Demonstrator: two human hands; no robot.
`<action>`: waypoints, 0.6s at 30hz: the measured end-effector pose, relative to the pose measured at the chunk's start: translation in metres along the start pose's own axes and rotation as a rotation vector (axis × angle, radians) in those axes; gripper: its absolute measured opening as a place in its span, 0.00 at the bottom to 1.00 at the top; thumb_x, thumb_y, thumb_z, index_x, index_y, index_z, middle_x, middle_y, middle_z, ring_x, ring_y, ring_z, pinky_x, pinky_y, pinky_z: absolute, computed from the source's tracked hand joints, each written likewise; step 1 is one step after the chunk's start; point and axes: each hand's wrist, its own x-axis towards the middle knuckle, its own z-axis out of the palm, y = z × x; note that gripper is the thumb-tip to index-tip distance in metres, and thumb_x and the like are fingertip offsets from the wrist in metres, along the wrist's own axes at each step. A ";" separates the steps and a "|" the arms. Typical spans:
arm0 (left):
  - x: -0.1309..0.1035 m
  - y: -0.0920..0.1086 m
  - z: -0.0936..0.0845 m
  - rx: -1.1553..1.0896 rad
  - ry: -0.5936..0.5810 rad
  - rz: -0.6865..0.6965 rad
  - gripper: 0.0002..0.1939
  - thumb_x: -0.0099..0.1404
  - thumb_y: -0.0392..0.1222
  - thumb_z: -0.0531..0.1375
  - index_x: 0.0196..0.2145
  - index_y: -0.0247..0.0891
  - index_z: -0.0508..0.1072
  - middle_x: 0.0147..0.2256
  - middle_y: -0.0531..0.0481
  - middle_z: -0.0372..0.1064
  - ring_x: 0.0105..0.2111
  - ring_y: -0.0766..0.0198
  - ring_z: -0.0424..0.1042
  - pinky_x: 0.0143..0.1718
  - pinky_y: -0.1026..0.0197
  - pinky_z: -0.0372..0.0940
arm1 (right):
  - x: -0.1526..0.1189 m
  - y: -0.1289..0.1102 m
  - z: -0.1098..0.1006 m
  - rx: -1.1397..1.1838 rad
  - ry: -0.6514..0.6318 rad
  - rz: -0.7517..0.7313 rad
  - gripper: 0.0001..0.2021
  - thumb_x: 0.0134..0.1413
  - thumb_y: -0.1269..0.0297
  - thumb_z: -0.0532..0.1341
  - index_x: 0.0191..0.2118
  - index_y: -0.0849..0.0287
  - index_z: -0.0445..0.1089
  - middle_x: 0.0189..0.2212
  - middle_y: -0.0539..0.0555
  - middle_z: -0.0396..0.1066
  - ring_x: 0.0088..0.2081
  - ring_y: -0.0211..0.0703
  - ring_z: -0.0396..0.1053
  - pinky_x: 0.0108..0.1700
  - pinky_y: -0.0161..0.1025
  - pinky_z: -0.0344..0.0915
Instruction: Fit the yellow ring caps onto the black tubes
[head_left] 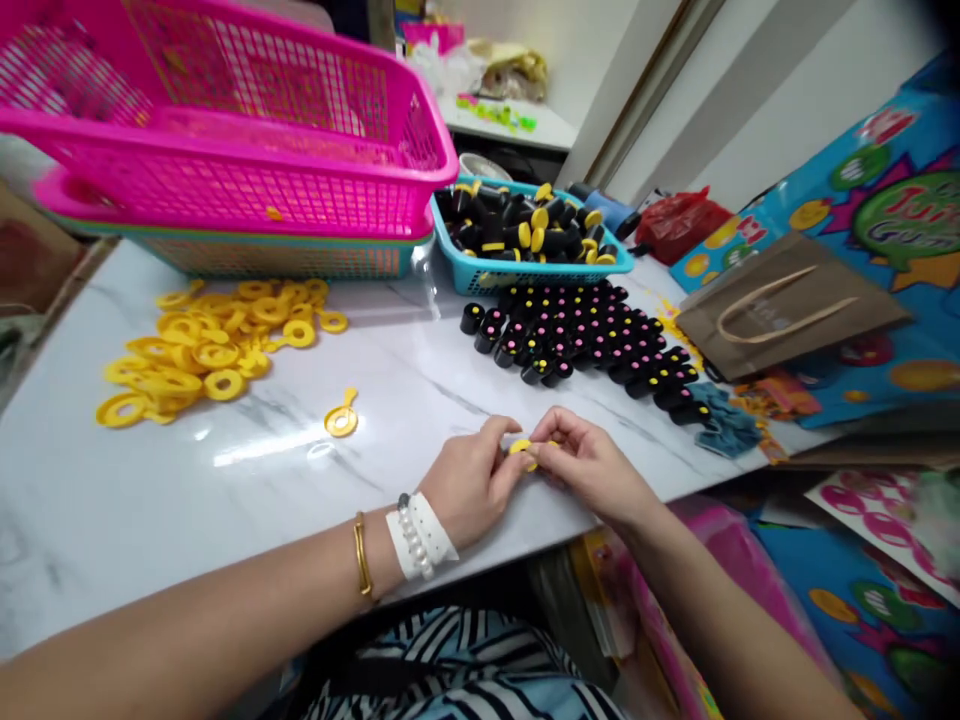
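Observation:
Between my left hand (pixel 472 478) and my right hand (pixel 585 460) is a small yellow plastic ring piece (pixel 523 447), pinched by the fingers of both close above the table. My fingers cover much of it. One like it, a yellow ring with a short tab (pixel 341 420), lies alone on the table to the left. Farther left spreads a heap of yellow ring pieces (pixel 214 345). Beyond my hands stand rows of short black cylinders (pixel 577 335), with pink or yellow dots on their tops.
A blue basket (pixel 536 275) holds black cylinders with yellow caps. Stacked pink baskets (pixel 300 190) stand at the back left. To the right are a brown paper bag (pixel 787 300), a red plastic bag (pixel 679 225) and a crumpled blue cloth (pixel 724 420) near the marble-patterned table's (pixel 262 500) edge.

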 end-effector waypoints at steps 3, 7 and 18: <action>-0.005 -0.003 0.000 0.146 -0.013 0.111 0.14 0.65 0.47 0.59 0.44 0.36 0.68 0.33 0.49 0.69 0.31 0.63 0.69 0.33 0.61 0.64 | -0.003 0.000 -0.005 0.025 -0.056 -0.003 0.10 0.53 0.61 0.67 0.35 0.61 0.68 0.26 0.47 0.69 0.23 0.29 0.63 0.25 0.28 0.58; -0.007 -0.001 0.002 0.383 -0.048 0.131 0.12 0.67 0.47 0.54 0.42 0.35 0.69 0.38 0.46 0.67 0.32 0.61 0.69 0.32 0.60 0.66 | -0.012 0.003 -0.023 0.119 -0.181 0.055 0.15 0.56 0.59 0.64 0.46 0.63 0.70 0.30 0.53 0.74 0.29 0.37 0.72 0.34 0.35 0.68; 0.004 -0.005 0.004 0.446 -0.135 0.181 0.13 0.64 0.42 0.55 0.43 0.32 0.68 0.35 0.45 0.67 0.30 0.59 0.70 0.32 0.57 0.68 | 0.027 -0.017 -0.018 -0.060 -0.429 0.173 0.11 0.56 0.61 0.63 0.36 0.58 0.59 0.14 0.39 0.62 0.13 0.26 0.54 0.16 0.22 0.50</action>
